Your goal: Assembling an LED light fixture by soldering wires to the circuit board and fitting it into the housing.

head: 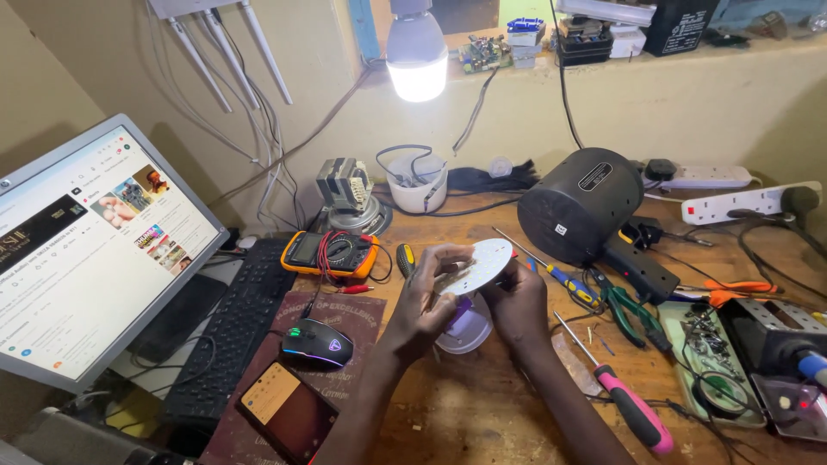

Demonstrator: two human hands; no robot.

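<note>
Both my hands hold a round white LED board (482, 264) above the wooden bench. My left hand (428, 297) grips its left edge with the fingers curled over the disc. My right hand (519, 306) holds the right underside. Just below the disc sits a white dome-shaped bulb housing (465, 331) with a purple tint, partly hidden by my hands.
A computer mouse (317, 342), phone (274, 394), keyboard (231, 323) and monitor (82, 250) lie to the left. An orange multimeter (332, 252), black speaker (579, 205), pink-handled screwdriver (624, 400), green pliers (622, 306) and power strips (745, 202) surround my hands. A lit bulb (417, 60) hangs overhead.
</note>
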